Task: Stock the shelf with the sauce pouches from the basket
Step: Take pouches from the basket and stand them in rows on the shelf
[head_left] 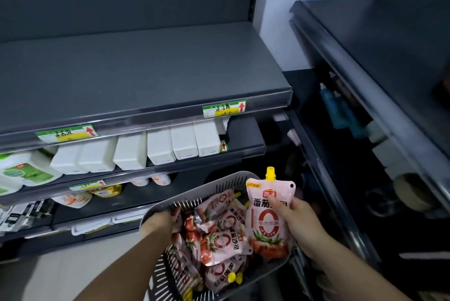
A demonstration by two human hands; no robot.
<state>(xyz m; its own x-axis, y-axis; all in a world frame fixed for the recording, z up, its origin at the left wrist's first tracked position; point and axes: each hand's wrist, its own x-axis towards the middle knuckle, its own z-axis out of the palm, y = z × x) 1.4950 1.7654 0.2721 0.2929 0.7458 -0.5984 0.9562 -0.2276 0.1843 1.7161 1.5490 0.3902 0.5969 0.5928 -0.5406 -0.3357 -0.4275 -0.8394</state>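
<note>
Gripping pouch (266,227) mid-body with right hand (300,220), just above basket (207,182); clutching basket rim with left hand (157,221). Probably soft, slick, light: pinch flat sides below spout (270,174).

Pouches (224,239) lie in the basket (233,176), one pouch (263,227) upright at its right, before the shelf (146,69), with boxes (158,147) beneath.

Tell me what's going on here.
A person is restocking. The left hand grips the rim of a grey basket full of pink sauce pouches. The right hand holds one pouch upright, yellow cap up, over the basket. The top shelf shows no pouches yet.
</note>
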